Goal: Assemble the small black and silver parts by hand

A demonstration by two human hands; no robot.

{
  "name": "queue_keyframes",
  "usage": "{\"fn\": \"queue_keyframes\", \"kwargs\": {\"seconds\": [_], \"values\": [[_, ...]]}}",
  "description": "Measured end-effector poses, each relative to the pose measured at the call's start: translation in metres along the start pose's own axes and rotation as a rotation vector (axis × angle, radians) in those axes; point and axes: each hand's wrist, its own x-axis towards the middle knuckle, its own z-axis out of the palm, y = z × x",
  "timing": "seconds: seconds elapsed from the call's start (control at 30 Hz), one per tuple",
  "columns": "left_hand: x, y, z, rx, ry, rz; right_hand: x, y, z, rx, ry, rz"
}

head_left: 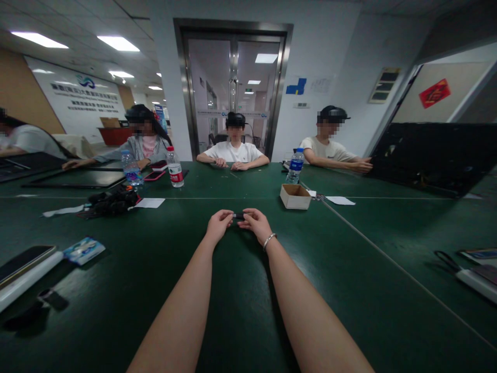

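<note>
Over the green table (236,311), both arms reach forward and the hands meet at a small black stick with a silvery end (238,216). Its exact kind is too small to tell. My left hand (218,226) is closed, with thumb and fingertips pinching the silvery left end. The black right part sits between the thumb and fingers of my right hand (256,223), also closed, with a silver bracelet (269,240) at the wrist. Fingers hide part of the stick. To the right of my hands stands an open cardboard box (295,201).
A blue-capped bottle (295,167) stands behind the box. Left are a red-capped bottle (175,168), tangled black gear (112,201), a blue packet (84,250) and a phone (25,264). Several people sit around; one at right touches a large black panel (435,155).
</note>
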Motion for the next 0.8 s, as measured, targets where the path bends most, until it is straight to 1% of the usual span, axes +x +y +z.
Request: {"fn": "queue_keyframes", "kwargs": {"seconds": [0.07,0.13,0.23,0.33,0.4,0.5,0.53,0.6,0.67,0.7,0.73,0.8], "values": [[0.0,0.0,-0.0003,-0.016,-0.016,0.023,-0.0009,-0.0008,0.0003,-0.001,0.001,0.006],[0.0004,-0.0001,-0.0004,-0.051,0.005,0.019,-0.0012,-0.0012,0.0005,-0.002,0.001,0.007],[0.001,0.0003,-0.0002,-0.079,0.074,-0.046,-0.001,-0.0012,0.0006,-0.006,-0.004,0.004],[-0.0003,0.0026,0.0004,-0.003,0.084,-0.086,-0.0011,-0.0014,0.0008,-0.019,-0.017,0.009],[-0.0018,0.0048,0.001,0.04,0.073,-0.039,-0.0017,-0.0017,0.0009,-0.019,-0.02,0.013],[-0.003,0.0062,0.002,0.014,0.096,0.059,-0.0029,-0.0026,0.0013,-0.007,-0.02,0.014],[-0.0029,0.0057,0.0022,0.001,0.113,0.064,-0.0032,-0.0029,0.0014,-0.007,-0.02,0.014],[-0.0023,0.0038,0.0021,0.013,0.136,0.017,-0.0037,-0.0034,0.0017,-0.014,-0.019,0.014],[-0.0019,0.0016,0.0019,0.083,0.111,-0.043,-0.004,-0.0039,0.0019,-0.024,-0.016,0.017],[-0.0019,0.001,0.0018,0.119,0.084,-0.044,-0.004,-0.004,0.0019,-0.026,-0.015,0.02],[-0.0022,0.0009,0.0017,0.145,0.053,-0.016,-0.004,-0.0041,0.0019,-0.026,-0.013,0.022],[-0.0029,0.0021,0.0018,0.14,0.018,0.101,-0.0038,-0.0039,0.0017,-0.022,-0.01,0.024]]}}
